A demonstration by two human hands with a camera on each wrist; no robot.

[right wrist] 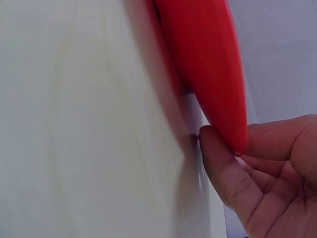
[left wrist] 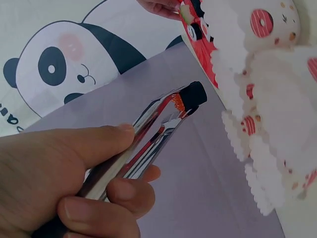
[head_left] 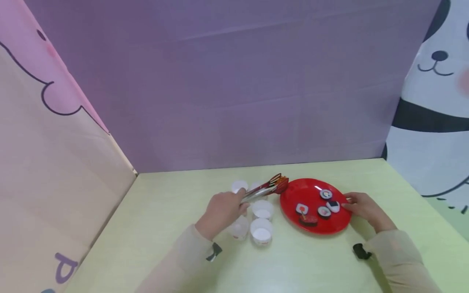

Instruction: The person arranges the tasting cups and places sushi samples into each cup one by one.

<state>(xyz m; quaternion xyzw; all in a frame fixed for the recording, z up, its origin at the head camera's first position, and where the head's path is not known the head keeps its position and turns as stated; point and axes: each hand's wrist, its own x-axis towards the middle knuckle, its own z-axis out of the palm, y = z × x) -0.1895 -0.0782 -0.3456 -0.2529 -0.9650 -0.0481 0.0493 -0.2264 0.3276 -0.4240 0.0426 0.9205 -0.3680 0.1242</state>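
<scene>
My left hand (head_left: 224, 213) grips a pair of metal tongs (head_left: 258, 193) beside the far left rim of the red plate (head_left: 289, 211). Between the tong tips sits a black-and-orange sushi piece (left wrist: 192, 96), held up off the table. At the plate's right side my right hand (head_left: 368, 209) pinches the rim between thumb and fingers, as the right wrist view shows closely. Several small sushi pieces lie on the plate: a white one with an orange centre (head_left: 302, 209), a red-topped one (head_left: 308, 220), two round rolls (head_left: 325, 194) and a black-and-white rice ball (head_left: 333, 206).
Several white cups (head_left: 261, 230) stand left of the plate, partly hidden under the left hand and tongs. Their scalloped rims and doughnut print (left wrist: 261, 23) show in the left wrist view. A purple backdrop (head_left: 227, 93) closes off the table's far edge.
</scene>
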